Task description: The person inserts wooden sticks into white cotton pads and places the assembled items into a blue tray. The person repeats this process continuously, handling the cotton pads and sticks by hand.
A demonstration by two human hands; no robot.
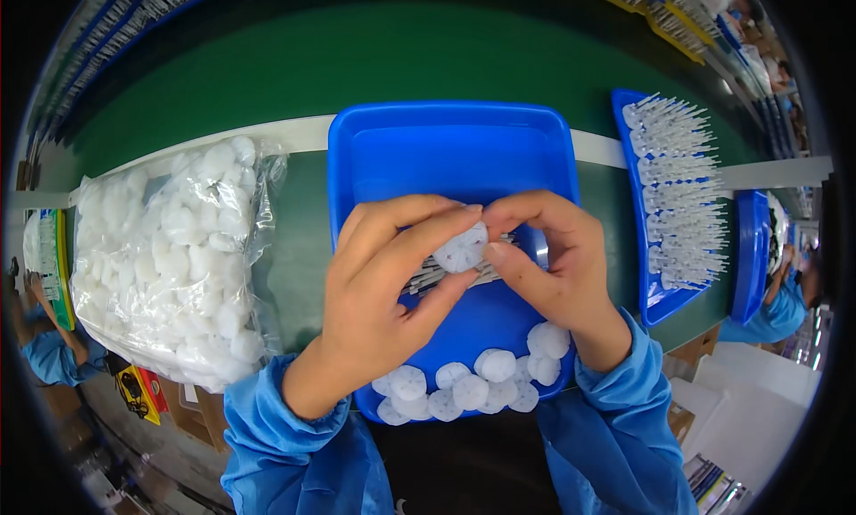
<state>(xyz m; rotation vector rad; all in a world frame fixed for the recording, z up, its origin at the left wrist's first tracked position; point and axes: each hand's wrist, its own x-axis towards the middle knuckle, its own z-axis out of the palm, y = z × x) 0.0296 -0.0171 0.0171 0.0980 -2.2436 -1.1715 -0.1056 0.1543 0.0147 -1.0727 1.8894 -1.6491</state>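
Over the middle of a blue plastic tray (450, 115), my left hand (370, 279) is closed, gripping a round white disc (463, 250) with small marks on its face between thumb and fingers. My right hand (571, 261) meets the disc's right edge, its thumb and forefinger nearly together in a pinch. Whatever those fingertips hold is hidden. Beneath both hands lies a pile of thin grey-white rods (430, 279), partly covered by my fingers. Several more white discs (470, 392) lie loosely along the near edge of the tray, between my forearms.
To the left, a clear plastic bag (169, 256) bulges with white discs. On the right stands a blue tray (630, 149) with rows of discs bearing thin rods (682, 203). Racks line the far corners of the green table (294, 60). Other people in blue sleeves (774, 314) work at both sides.
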